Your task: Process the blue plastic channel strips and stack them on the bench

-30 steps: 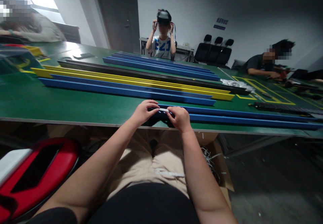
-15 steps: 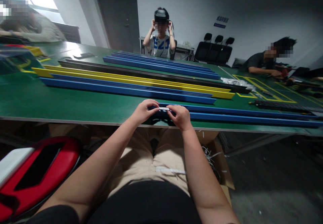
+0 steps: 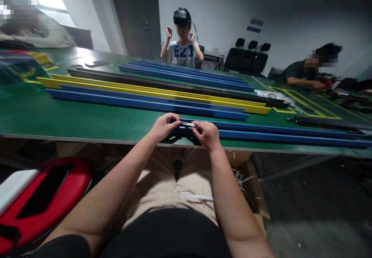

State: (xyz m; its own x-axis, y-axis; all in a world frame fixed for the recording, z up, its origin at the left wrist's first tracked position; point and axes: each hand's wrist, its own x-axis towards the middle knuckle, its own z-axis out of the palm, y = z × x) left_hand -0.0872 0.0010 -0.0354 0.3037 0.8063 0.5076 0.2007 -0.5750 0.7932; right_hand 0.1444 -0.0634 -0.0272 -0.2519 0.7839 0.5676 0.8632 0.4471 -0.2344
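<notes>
A small white strip (image 3: 187, 124) is stretched between my two hands, above the left end of a long blue channel (image 3: 276, 135) near the table's front edge. My left hand (image 3: 167, 127) pinches the strip's left end between thumb and fingers. The right end is pinched by my right hand (image 3: 207, 134), which is beside the blue channel's rim. Beyond my hands lie another blue channel (image 3: 145, 103), a yellow channel (image 3: 162, 94) and a black one (image 3: 180, 84).
More blue channels (image 3: 186, 77) lie farther back on the green table (image 3: 26, 112). Clear plastic wrap (image 3: 273, 95) is at their right. One person (image 3: 181, 52) sits opposite, others at both sides. A red stool (image 3: 58, 196) and a cardboard box (image 3: 260, 196) stand below.
My left hand has shifted slightly up and left, and the strip now slants down to the right. The person opposite has moved their hands away from the headset.
</notes>
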